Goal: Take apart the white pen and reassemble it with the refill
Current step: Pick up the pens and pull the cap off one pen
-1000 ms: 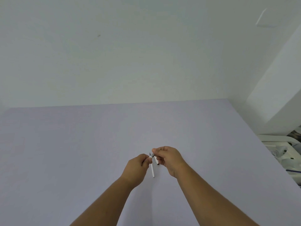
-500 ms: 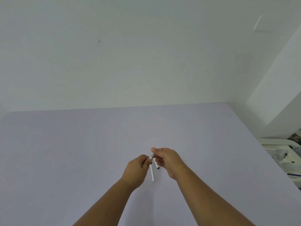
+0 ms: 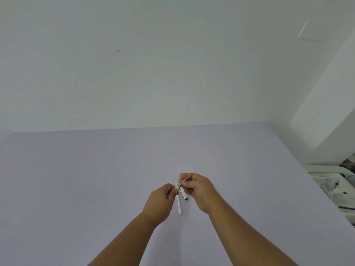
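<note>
Both hands meet above the lilac table (image 3: 76, 189), each holding a part of the white pen. My left hand (image 3: 160, 200) pinches the top of a thin white tube (image 3: 179, 205) that hangs down below the fingers; it may be the barrel or the refill. My right hand (image 3: 199, 189) grips a grey metallic tip piece (image 3: 182, 182) between thumb and forefinger, its lower end touching the tube's top. A short white piece with a dark end (image 3: 184, 195) also hangs from the right hand's lower fingers.
A pale wall rises behind the table's far edge. The table's right edge runs diagonally, and beyond it lies white clutter in a plastic bin (image 3: 334, 181). A white column (image 3: 326, 112) stands at the right.
The hands stay together at the same spot. The right hand has tilted so the grey tip piece now points up to the right. The camera has tipped slightly.
</note>
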A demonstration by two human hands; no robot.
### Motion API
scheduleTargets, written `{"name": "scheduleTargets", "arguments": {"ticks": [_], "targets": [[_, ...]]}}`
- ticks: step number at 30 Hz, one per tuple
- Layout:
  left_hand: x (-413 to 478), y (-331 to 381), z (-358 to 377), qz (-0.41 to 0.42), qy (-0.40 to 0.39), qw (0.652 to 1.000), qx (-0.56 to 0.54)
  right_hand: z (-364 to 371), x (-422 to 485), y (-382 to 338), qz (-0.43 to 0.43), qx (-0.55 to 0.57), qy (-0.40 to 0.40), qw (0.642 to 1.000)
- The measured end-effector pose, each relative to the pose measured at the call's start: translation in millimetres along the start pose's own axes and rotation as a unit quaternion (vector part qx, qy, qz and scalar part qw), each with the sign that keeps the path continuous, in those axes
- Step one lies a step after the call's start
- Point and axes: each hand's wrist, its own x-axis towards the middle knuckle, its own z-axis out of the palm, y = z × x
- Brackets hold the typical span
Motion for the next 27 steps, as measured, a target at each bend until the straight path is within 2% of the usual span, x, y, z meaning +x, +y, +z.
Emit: {"name": "scheduleTargets", "arguments": {"ticks": [5, 10, 15, 19, 22, 24, 27], "targets": [[-0.8, 1.4, 0.5, 0.003, -0.003, 1.000, -0.011, 1.6, -2.8, 0.4, 0.014, -0.057, 0.017, 0.998], [-1.1, 0.6, 0.5, -0.003, 0.001, 1.000, -0.009, -0.5, -2.8, -0.3, 0.000, 0.004, -0.003, 1.000], [-0.5, 2.3, 1.0, -0.001, -0.001, 1.000, -0.014, 2.0, -4.0, 0.3, 0.011, -0.038, 0.018, 0.999], [0.9, 2.5, 1.3, -0.002, -0.001, 1.000, -0.004, 0.1, -1.9, 0.9, 0.006, 0.014, 0.006, 1.000], [1.2, 1.3, 1.7, 0.000, -0.006, 1.000, -0.016, 2.4, -5.1, 0.1, 0.030, -0.019, 0.006, 0.999], [2.3, 1.4, 2.4, -0.003, -0.010, 1.000, -0.026, 2.2, -4.3, -1.6, 0.014, -0.041, 0.017, 0.999], [4.0, 0.7, 3.3, -0.007, -0.014, 0.999, -0.037, 0.3, 1.4, -7.4, -0.013, 0.002, 0.065, 0.998]]}}
